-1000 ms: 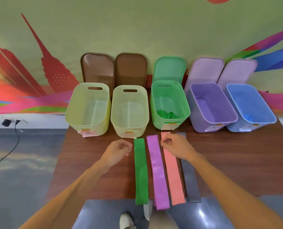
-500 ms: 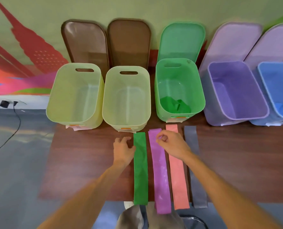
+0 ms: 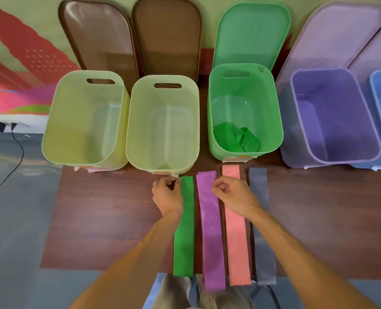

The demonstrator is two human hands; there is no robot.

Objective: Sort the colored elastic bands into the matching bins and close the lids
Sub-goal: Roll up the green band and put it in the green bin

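Left hand [image 3: 167,195] pinches the far corner of the green band [image 3: 184,226], flat on the desk [image 3: 96,208] before the green bin [image 3: 212,150]; right hand [image 3: 231,197] curled over the purple band [image 3: 209,230], grip unclear; risk: the thin edge slips, or the neighbouring band drags along.

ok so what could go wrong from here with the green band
The left hand pinches only a corner of the green band, so it may slip. The bands' near ends overhang the table edge; a tug could drag the purple band off. The pale bin beside the green bin invites a wrong drop.
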